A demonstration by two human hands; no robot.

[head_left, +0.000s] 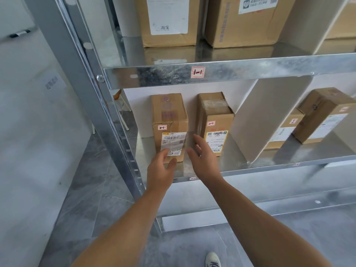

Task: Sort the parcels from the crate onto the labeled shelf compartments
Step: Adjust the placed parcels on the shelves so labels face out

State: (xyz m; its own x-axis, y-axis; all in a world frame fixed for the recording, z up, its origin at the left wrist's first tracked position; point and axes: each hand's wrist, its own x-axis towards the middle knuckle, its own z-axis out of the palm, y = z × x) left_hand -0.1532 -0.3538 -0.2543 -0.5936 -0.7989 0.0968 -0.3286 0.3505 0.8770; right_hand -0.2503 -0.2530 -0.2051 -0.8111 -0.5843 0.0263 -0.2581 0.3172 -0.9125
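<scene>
A tall cardboard parcel (169,120) tagged 2-1 stands upright on the metal shelf (237,160) in the left compartment. My left hand (160,170) is at its lower front corner with relaxed fingers that touch or nearly touch it. My right hand (202,157) is open just to its right, fingers straight, in the gap before a second 2-1 parcel (215,122). Neither hand holds anything. A small 2-1 label (192,178) sits on the shelf's front edge.
A white divider (269,120) bounds the compartment on the right, with two more parcels (325,114) beyond it. The upper shelf, tagged 1-1 (198,72), carries large boxes (169,22). A steel upright (107,105) stands at left. A shoe (212,260) shows on the grey floor.
</scene>
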